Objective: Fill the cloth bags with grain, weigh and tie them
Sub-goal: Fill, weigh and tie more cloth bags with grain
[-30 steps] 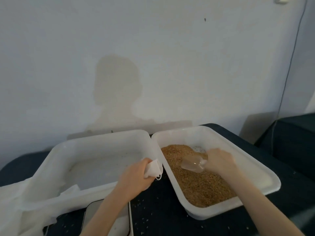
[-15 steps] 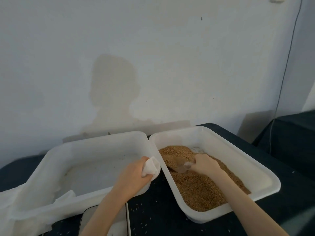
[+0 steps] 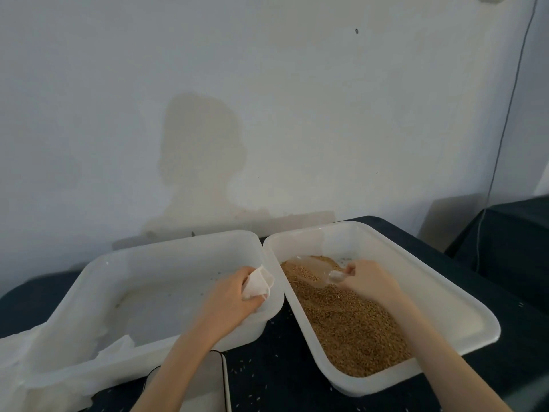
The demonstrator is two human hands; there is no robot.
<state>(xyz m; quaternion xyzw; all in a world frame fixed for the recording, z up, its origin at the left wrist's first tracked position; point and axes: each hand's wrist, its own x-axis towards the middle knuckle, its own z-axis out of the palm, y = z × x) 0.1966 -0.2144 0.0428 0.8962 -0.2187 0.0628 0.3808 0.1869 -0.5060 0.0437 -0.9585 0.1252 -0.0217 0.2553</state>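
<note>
My left hand grips a small white cloth bag over the right end of the left white tray, which holds no grain. My right hand holds the handle of a clear plastic scoop loaded with brown grain. The scoop is lifted over the far left part of the grain heap in the right white tray. Bag and scoop are a short way apart, separated by the two tray rims.
A pile of white cloth hangs over the left tray's near left corner. A flat scale lies at the bottom edge under my left forearm. Loose grains dot the dark tablecloth. The wall stands right behind the trays.
The scoop went down into the grain and has come up full, moving left toward the bag. My left hand with the bag has stayed nearly still.
</note>
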